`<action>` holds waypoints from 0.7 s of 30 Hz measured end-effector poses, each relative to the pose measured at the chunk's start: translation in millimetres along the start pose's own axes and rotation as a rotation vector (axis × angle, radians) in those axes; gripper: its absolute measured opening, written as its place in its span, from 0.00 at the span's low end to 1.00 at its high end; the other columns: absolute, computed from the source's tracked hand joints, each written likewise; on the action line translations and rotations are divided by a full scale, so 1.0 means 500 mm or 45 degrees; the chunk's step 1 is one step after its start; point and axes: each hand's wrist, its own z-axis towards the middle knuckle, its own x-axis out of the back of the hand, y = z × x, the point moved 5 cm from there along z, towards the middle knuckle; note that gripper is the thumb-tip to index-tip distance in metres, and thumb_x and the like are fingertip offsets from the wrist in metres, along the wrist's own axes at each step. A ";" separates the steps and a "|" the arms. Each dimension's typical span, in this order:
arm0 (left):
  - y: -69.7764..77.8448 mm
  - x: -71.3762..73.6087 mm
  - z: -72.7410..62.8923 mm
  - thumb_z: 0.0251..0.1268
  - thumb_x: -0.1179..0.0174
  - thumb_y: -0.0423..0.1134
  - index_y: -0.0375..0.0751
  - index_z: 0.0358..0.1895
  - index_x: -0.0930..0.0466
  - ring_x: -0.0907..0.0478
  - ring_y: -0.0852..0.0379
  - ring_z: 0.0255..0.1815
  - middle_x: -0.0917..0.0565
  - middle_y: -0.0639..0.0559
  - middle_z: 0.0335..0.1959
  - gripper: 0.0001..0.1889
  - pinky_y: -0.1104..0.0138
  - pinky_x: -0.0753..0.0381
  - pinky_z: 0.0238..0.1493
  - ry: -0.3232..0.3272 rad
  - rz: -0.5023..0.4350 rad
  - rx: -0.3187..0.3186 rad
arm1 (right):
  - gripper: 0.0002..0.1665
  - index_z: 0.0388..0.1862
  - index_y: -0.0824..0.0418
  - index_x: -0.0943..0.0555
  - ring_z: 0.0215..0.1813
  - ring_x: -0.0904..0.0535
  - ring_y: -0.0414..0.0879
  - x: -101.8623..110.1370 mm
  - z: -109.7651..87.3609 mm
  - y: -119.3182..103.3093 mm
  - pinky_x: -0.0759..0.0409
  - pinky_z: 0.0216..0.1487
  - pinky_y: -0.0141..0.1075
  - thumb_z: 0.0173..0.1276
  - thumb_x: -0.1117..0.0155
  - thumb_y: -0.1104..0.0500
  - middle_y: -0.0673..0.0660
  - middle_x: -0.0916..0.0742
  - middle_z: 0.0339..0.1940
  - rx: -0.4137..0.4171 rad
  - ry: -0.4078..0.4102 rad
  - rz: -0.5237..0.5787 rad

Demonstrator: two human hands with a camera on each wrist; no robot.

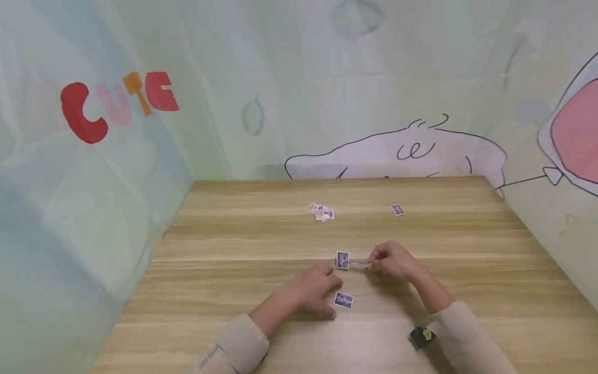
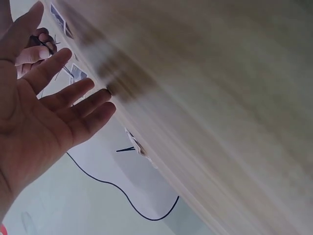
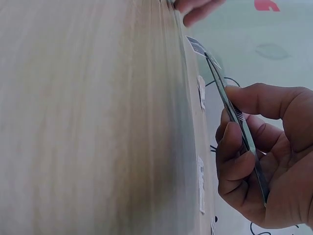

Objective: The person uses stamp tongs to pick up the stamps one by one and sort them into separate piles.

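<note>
Presently, I see the right hand (image 1: 394,259) gripping tweezers (image 3: 224,95), tips indistinct at a card (image 1: 342,257); the left hand (image 1: 314,292) is spread; the far card pile's (image 1: 324,213) lower layers are partly hidden.

A wood-grain table (image 1: 224,223) stands before creased, pale green walls (image 1: 289,57) bearing colourful "CUTE" lettering (image 1: 122,118) and a pink balloon (image 1: 579,132).

On the tbl (image 1: 233,234), a card pile (image 1: 324,213) is set at the back nr ctr, w/ 1 back card (image 1: 397,210) placed well to its R. In front of both, 1 mid card (image 1: 342,255) is met from the R by tweezers (image 1: 359,263), held in the R hand (image 1: 394,259). In front of the mid card, 1 nr card (image 1: 343,300) is laid just R of the L hand (image 1: 314,291). The tbl is backed by a backdrop (image 1: 210,104).
</note>
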 end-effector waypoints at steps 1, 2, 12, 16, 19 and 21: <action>0.003 0.001 -0.001 0.42 0.30 0.55 0.48 0.56 0.24 0.29 0.52 0.52 0.27 0.46 0.55 0.33 0.63 0.30 0.54 0.006 0.011 -0.013 | 0.02 0.29 0.67 0.19 0.24 0.29 0.45 0.004 0.000 0.001 0.29 0.23 0.35 0.54 0.37 0.70 0.53 0.22 0.21 -0.003 0.008 0.003; 0.005 0.002 -0.003 0.42 0.30 0.55 0.47 0.56 0.24 0.29 0.53 0.51 0.27 0.47 0.54 0.33 0.64 0.29 0.54 0.008 0.017 -0.023 | 0.02 0.29 0.67 0.19 0.24 0.29 0.45 0.007 0.000 0.002 0.30 0.23 0.34 0.54 0.37 0.70 0.53 0.22 0.21 -0.003 0.014 0.005; 0.014 -0.002 -0.024 0.43 0.31 0.54 0.48 0.54 0.23 0.29 0.57 0.46 0.25 0.52 0.50 0.30 0.66 0.28 0.50 0.001 0.004 -0.072 | 0.03 0.29 0.65 0.19 0.27 0.28 0.46 0.030 -0.004 0.012 0.27 0.27 0.36 0.54 0.37 0.69 0.54 0.21 0.24 -0.013 0.034 -0.014; 0.015 -0.003 -0.026 0.44 0.31 0.53 0.50 0.53 0.22 0.29 0.56 0.47 0.25 0.51 0.52 0.29 0.64 0.28 0.49 -0.014 0.008 -0.059 | 0.04 0.30 0.66 0.19 0.27 0.28 0.47 0.047 -0.006 0.020 0.26 0.28 0.37 0.54 0.38 0.68 0.55 0.21 0.24 -0.016 0.055 -0.011; 0.017 -0.004 -0.027 0.45 0.32 0.54 0.52 0.54 0.22 0.29 0.55 0.49 0.26 0.51 0.53 0.28 0.63 0.27 0.50 -0.018 0.034 -0.065 | 0.04 0.31 0.67 0.19 0.27 0.27 0.47 0.061 -0.006 0.028 0.26 0.28 0.37 0.55 0.38 0.68 0.55 0.21 0.24 -0.036 0.073 -0.003; 0.019 -0.004 -0.029 0.44 0.32 0.55 0.53 0.54 0.23 0.29 0.55 0.48 0.26 0.51 0.53 0.29 0.63 0.27 0.48 -0.017 0.051 -0.073 | 0.05 0.32 0.67 0.19 0.28 0.27 0.47 0.070 -0.007 0.033 0.26 0.29 0.37 0.55 0.38 0.67 0.56 0.21 0.25 -0.041 0.081 0.004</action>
